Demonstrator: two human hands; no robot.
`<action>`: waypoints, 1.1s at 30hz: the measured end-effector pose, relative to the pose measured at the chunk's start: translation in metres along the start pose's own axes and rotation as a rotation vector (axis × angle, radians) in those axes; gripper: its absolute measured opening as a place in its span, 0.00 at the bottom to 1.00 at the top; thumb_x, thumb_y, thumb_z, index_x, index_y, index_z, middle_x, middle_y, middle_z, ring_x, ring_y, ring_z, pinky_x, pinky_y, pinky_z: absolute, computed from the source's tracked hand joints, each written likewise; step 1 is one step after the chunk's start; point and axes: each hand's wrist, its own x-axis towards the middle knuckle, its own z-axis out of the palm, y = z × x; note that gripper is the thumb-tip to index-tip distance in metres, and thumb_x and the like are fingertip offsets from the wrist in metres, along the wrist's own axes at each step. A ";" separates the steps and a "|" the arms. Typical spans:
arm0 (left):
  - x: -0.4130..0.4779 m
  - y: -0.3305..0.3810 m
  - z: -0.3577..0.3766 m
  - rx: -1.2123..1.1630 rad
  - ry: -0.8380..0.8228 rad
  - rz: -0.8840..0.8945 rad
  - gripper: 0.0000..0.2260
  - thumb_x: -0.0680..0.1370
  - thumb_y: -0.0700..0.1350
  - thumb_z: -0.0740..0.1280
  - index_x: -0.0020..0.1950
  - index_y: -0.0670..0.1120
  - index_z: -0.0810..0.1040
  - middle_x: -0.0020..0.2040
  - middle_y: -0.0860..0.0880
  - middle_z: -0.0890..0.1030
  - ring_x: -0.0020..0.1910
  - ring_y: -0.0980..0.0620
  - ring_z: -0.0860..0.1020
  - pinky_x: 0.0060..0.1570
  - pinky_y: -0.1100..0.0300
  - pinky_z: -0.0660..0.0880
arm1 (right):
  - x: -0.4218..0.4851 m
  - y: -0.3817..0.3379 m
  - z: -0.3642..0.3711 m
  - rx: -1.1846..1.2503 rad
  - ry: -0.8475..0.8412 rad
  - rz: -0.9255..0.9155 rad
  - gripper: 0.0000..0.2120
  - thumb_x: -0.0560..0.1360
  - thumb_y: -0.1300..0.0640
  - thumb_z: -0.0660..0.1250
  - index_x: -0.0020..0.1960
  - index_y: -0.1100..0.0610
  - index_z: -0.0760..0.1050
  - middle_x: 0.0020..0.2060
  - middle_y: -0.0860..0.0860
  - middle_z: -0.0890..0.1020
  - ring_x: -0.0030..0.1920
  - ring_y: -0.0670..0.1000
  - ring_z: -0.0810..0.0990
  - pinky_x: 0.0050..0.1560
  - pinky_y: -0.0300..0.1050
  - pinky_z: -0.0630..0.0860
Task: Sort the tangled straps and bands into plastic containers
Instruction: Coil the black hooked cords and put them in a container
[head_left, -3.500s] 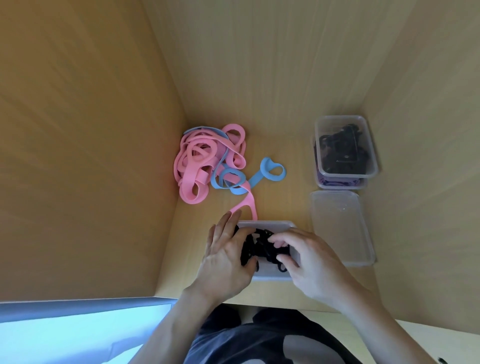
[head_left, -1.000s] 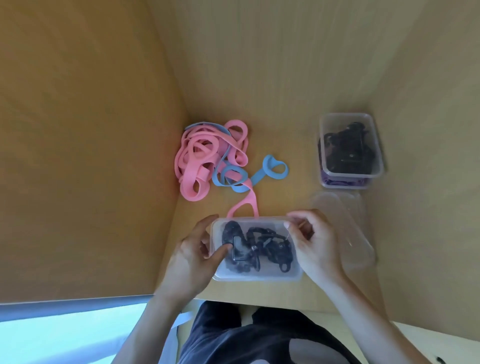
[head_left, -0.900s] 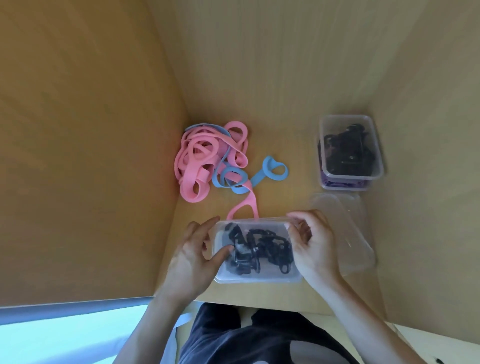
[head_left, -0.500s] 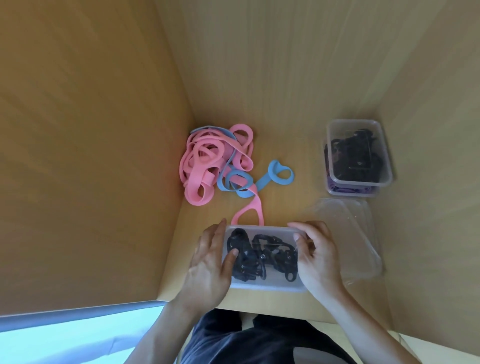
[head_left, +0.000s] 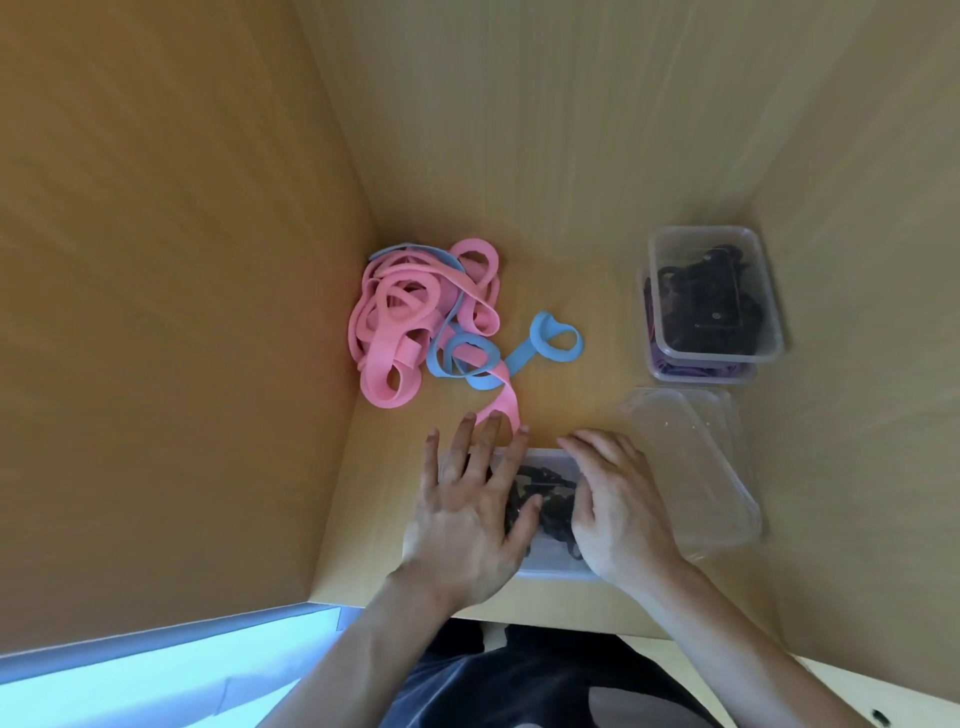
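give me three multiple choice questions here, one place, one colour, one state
1. Where does the pink and blue tangle lie? A in a container B by the left wall C on the lap
2. Bands in the lower stacked container are: A green B yellow C purple
3. The left hand is: A pinching a band B flat on the near container C fisted
1B, it sits against the wall; 2C, purple shows through the plastic; 3B, its fingers lie straight.
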 end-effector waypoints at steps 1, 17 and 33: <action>0.000 0.000 0.000 0.001 -0.010 0.001 0.30 0.82 0.62 0.45 0.83 0.52 0.49 0.83 0.47 0.53 0.82 0.44 0.47 0.78 0.37 0.48 | 0.002 0.001 0.000 0.047 -0.040 0.017 0.21 0.75 0.65 0.57 0.64 0.62 0.79 0.60 0.53 0.80 0.59 0.52 0.76 0.63 0.49 0.75; -0.012 -0.020 -0.005 -0.886 0.157 -0.281 0.22 0.83 0.51 0.53 0.77 0.52 0.67 0.75 0.57 0.69 0.73 0.66 0.64 0.72 0.70 0.59 | -0.007 -0.025 -0.011 -0.144 -0.397 -0.273 0.42 0.76 0.29 0.57 0.79 0.56 0.60 0.80 0.52 0.59 0.80 0.53 0.56 0.80 0.53 0.45; -0.014 -0.026 0.000 -1.035 0.093 -0.328 0.21 0.82 0.59 0.52 0.76 0.67 0.65 0.73 0.68 0.68 0.73 0.70 0.62 0.71 0.66 0.59 | 0.009 -0.025 -0.008 -0.170 -0.521 -0.319 0.56 0.61 0.20 0.63 0.80 0.48 0.53 0.79 0.46 0.54 0.78 0.51 0.54 0.76 0.52 0.50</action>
